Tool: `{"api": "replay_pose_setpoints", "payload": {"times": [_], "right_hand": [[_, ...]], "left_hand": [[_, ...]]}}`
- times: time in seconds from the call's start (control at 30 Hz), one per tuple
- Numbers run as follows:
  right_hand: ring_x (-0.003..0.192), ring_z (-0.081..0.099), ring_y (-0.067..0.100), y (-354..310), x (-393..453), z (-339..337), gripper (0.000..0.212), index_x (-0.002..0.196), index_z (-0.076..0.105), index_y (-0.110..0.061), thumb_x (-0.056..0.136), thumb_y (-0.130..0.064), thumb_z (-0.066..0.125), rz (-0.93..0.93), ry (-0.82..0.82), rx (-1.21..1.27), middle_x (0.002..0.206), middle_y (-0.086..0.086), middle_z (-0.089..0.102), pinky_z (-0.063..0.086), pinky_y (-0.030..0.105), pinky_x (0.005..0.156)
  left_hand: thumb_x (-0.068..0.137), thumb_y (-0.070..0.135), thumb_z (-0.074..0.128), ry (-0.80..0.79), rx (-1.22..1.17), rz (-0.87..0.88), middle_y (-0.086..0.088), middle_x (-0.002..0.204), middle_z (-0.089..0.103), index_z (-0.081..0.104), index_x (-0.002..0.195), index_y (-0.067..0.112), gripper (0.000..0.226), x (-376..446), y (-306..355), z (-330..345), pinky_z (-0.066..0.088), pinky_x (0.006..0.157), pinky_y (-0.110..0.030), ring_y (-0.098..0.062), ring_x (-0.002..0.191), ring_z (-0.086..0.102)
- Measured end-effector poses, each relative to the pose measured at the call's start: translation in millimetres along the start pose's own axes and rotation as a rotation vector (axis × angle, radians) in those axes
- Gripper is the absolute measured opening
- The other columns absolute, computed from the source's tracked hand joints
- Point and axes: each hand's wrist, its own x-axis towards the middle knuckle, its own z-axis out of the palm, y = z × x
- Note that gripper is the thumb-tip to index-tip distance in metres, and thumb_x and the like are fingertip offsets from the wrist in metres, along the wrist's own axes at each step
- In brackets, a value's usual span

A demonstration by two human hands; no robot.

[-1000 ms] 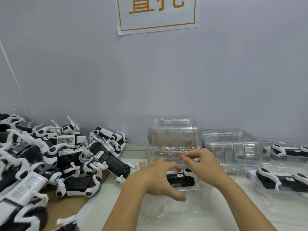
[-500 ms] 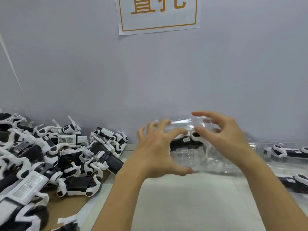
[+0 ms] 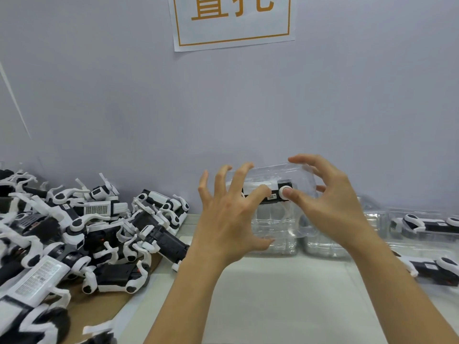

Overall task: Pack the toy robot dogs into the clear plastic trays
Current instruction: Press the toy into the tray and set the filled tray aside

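Gripping clear plastic tray [image 3: 273, 219] between left hand [image 3: 228, 219] and right hand [image 3: 330, 207], black-and-white toy robot dog [image 3: 269, 193] lying crosswise inside, fingers spread.

The held tray [image 3: 278, 175] is thin clear plastic, glossy and ribbed, as are the stacked trays [image 3: 323, 242] behind it. The toy dogs [image 3: 99, 232] are smooth black-and-white plastic with a slight sheen, lying on matt brown cardboard [image 3: 99, 304]. The counter [image 3: 273, 306] looks pale and matt, the wall sign [image 3: 233, 21] plain paper.
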Motion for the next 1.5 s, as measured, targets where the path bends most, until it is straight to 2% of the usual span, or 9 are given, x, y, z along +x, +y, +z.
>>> {"api": "replay_pose_setpoints", "payload": {"times": [0.23,0.4,0.57,0.77,0.93,1.07,1.2,1.33,1.5], "right_hand": [[0.121,0.046,-0.015,-0.9,-1.3,1.9,0.054,0.129,0.055,-0.041,0.084,-0.022,0.078,-0.004,0.011,0.027,0.129,-0.031,0.055,0.039,0.016,0.09],[0.118,0.045,-0.019,-2.7,-2.3,3.2,0.072,0.14,0.044,-0.045,0.075,-0.05,0.074,0.079,0.032,0.167,0.129,-0.034,0.05,0.041,0.006,0.085],[0.116,0.056,-0.005,-7.8,-1.6,1.1,0.06,0.137,0.051,-0.039,0.08,-0.047,0.068,0.068,0.043,0.22,0.124,-0.029,0.057,0.046,0.018,0.09],[0.11,0.064,-0.001,-17.8,5.1,-10.6,0.039,0.126,0.064,-0.032,0.092,-0.045,0.049,0.047,0.118,0.383,0.118,-0.012,0.069,0.047,0.014,0.085],[0.111,0.066,0.016,-22.0,8.5,-6.7,0.043,0.122,0.065,-0.03,0.092,-0.047,0.039,0.08,0.117,0.522,0.119,-0.002,0.07,0.044,0.034,0.09],[0.105,0.069,0.016,-26.0,6.7,2.1,0.035,0.114,0.07,-0.023,0.101,-0.036,0.04,0.085,0.031,0.475,0.108,-0.001,0.075,0.05,0.033,0.087],[0.09,0.072,0.009,-28.8,2.7,17.2,0.02,0.101,0.076,-0.025,0.098,-0.013,0.06,0.059,-0.095,0.273,0.093,-0.008,0.077,0.053,0.023,0.079],[0.081,0.069,0.002,-33.7,-2.6,31.7,0.02,0.088,0.075,-0.036,0.088,-0.016,0.074,-0.032,-0.21,0.085,0.085,-0.023,0.074,0.054,0.02,0.068],[0.079,0.068,0.003,-34.0,-2.9,34.1,0.02,0.089,0.075,-0.038,0.081,-0.02,0.082,-0.059,-0.228,0.04,0.087,-0.025,0.072,0.055,0.028,0.07]], "left_hand": [[0.048,0.057,0.09,0.073,-0.008,-0.012,-0.007,0.153,0.04,0.063,0.112,0.031,0.074,-0.3,1.6,1.4,0.012,0.111,-0.068,-0.042,0.14,0.031],[0.047,0.055,0.091,0.208,0.037,0.015,-0.008,0.152,0.042,0.063,0.111,0.031,0.074,2.6,0.4,1.5,0.012,0.11,-0.068,-0.042,0.139,0.032],[0.05,0.061,0.086,0.255,-0.053,-0.001,-0.007,0.153,0.039,0.06,0.114,0.034,0.073,2.3,-2.4,3.5,0.013,0.112,-0.068,-0.04,0.139,0.031],[0.05,0.074,0.068,0.232,-0.539,-0.217,0.011,0.152,0.035,0.06,0.112,0.046,0.068,0.3,-5.8,0.6,0.016,0.115,-0.048,-0.018,0.141,0.028],[0.053,0.07,0.076,0.267,-0.99,-0.427,0.022,0.14,0.05,0.062,0.114,0.05,0.066,-2.9,-10.4,2.6,0.036,0.104,-0.024,-0.003,0.132,0.044],[0.067,0.061,0.072,0.267,-1.389,-0.539,0.006,0.12,0.071,0.065,0.12,0.023,0.065,-2.0,-14.8,1.6,0.046,0.104,-0.046,-0.01,0.118,0.063],[0.08,0.066,0.063,0.158,-1.871,-0.633,-0.007,0.111,0.076,0.075,0.11,0.03,0.049,-8.5,-22.9,0.8,0.057,0.09,-0.053,-0.028,0.102,0.073],[0.062,0.07,0.077,0.135,-2.224,-0.771,-0.021,0.129,0.065,0.068,0.127,0.021,0.082,-14.0,-28.5,6.3,0.044,0.1,-0.067,-0.047,0.114,0.064],[0.077,0.073,0.064,0.068,-2.34,-0.682,-0.024,0.136,0.06,0.063,0.134,0.018,0.079,-15.2,-33.2,13.9,0.033,0.111,-0.067,-0.05,0.122,0.058]]}}
